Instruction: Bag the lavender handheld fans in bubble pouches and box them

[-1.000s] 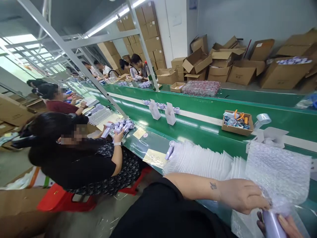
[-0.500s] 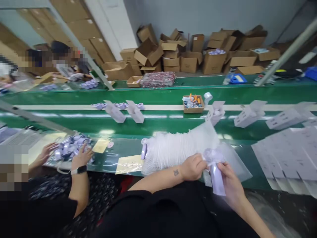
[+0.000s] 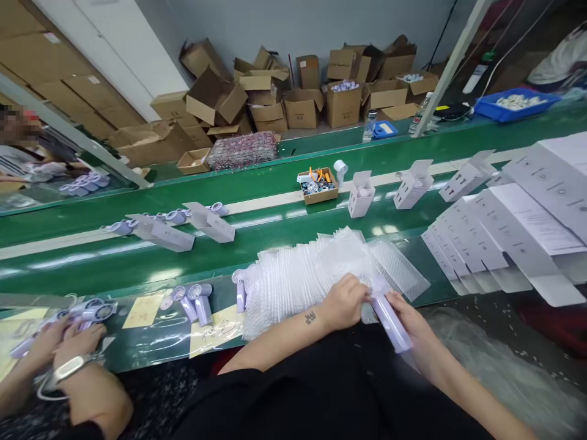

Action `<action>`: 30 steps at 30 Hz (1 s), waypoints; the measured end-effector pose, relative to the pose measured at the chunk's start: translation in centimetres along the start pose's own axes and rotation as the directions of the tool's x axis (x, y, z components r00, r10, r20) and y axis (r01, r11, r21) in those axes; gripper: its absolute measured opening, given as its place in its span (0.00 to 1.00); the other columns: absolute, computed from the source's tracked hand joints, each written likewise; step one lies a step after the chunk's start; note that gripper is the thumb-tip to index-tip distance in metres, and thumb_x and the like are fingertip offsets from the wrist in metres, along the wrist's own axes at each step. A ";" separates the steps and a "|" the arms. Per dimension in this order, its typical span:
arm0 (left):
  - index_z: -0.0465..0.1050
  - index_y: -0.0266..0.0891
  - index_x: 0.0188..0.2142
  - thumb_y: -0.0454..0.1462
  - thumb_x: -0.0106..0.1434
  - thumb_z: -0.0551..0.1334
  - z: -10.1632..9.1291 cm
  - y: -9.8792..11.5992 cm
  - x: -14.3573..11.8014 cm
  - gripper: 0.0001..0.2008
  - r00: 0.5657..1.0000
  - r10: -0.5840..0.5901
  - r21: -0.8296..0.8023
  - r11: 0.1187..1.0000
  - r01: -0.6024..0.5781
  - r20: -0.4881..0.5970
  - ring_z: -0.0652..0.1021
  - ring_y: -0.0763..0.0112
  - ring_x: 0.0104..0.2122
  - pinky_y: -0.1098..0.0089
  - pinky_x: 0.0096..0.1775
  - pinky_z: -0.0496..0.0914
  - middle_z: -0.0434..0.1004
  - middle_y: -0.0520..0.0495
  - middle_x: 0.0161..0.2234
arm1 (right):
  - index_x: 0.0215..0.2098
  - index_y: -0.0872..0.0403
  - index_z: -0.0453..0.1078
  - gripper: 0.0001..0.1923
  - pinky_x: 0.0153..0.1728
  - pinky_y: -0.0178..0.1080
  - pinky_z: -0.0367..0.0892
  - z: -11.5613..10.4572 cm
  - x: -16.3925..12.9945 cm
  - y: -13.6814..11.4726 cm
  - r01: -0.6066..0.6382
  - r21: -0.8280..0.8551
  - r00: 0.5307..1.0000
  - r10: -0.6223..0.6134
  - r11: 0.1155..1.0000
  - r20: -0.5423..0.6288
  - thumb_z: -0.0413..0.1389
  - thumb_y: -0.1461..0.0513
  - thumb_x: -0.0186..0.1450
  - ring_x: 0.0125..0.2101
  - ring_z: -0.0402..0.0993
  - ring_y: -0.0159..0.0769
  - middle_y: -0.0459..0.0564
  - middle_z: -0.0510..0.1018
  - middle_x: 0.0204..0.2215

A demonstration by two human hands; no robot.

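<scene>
My right hand [image 3: 408,318] grips the lilac handle of a small hand-held fan [image 3: 389,321], tilted with its head towards the left. My left hand [image 3: 343,302] pinches a clear bubble-wrap bag [image 3: 373,287] pulled over the fan's head. Both hands hover at the near edge of the green bench, right in front of a fanned-out stack of bubble-wrap bags [image 3: 298,275]. Three more lilac fans [image 3: 197,300] lie on the bench to the left of the stack.
Flat white cartons [image 3: 486,244] are stacked at the right. Open white boxes [image 3: 361,194] and fans [image 3: 174,217] ride the green conveyor [image 3: 275,226], with a small cardboard parts box [image 3: 317,185]. A co-worker's hands [image 3: 59,342] handle fans at the left. Brown cartons [image 3: 298,98] pile up behind.
The view has swung right and down. My hands, with the fan and bag, have stayed together at the bench edge; the fan now lies more slanted, and the bag is drawn closer around its head.
</scene>
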State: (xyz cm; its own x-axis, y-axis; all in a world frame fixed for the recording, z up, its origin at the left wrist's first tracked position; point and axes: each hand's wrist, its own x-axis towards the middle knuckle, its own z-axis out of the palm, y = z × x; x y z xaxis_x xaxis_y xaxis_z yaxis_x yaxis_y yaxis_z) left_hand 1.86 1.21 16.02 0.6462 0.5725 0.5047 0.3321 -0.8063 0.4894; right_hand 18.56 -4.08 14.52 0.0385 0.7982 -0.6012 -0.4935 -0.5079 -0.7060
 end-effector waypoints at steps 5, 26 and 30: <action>0.65 0.37 0.28 0.33 0.61 0.52 0.4 0.6 0.3 0.06 0.933 -0.343 -0.324 0.875 0.361 0.113 0.69 0.70 0.30 0.69 0.34 0.65 0.68 0.48 0.26 | 0.29 0.52 0.63 0.18 0.18 0.34 0.63 -2.0 -1.3 -0.7 0.086 -0.133 0.992 -0.097 0.987 -0.079 0.65 0.52 0.51 0.19 0.64 0.30 0.42 0.70 0.21; 0.70 0.36 0.37 0.45 0.52 0.67 -1.7 -1.9 5.3 0.17 0.757 -0.616 -0.703 0.439 0.559 0.217 0.70 0.76 0.24 0.76 0.24 0.65 0.70 0.51 0.27 | 0.47 0.50 0.55 0.27 0.23 0.35 0.71 -4.4 -1.8 -11.2 0.725 -0.333 0.411 -0.767 0.603 -0.494 0.63 0.55 0.56 0.16 0.69 0.27 0.39 0.73 0.23; 0.66 0.37 0.34 0.46 0.52 0.67 -2.9 -4.2 4.7 0.18 0.585 -0.801 -0.839 0.228 0.494 0.127 0.64 0.80 0.17 0.80 0.13 0.55 0.63 0.57 0.21 | 0.49 0.54 0.59 0.34 0.21 0.38 0.72 -10.4 -0.8 -13.7 0.591 -0.395 0.298 -0.646 0.703 -0.703 0.66 0.53 0.49 0.15 0.69 0.30 0.44 0.75 0.24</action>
State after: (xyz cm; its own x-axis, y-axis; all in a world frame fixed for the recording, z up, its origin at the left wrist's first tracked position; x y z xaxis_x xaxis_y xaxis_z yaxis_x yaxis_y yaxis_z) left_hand 1.50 7.71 18.38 0.1998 0.9619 -0.1868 -0.1812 0.2236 0.9577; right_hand 34.35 -1.14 20.76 0.9409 0.3385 0.0138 0.0193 -0.0130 -0.9997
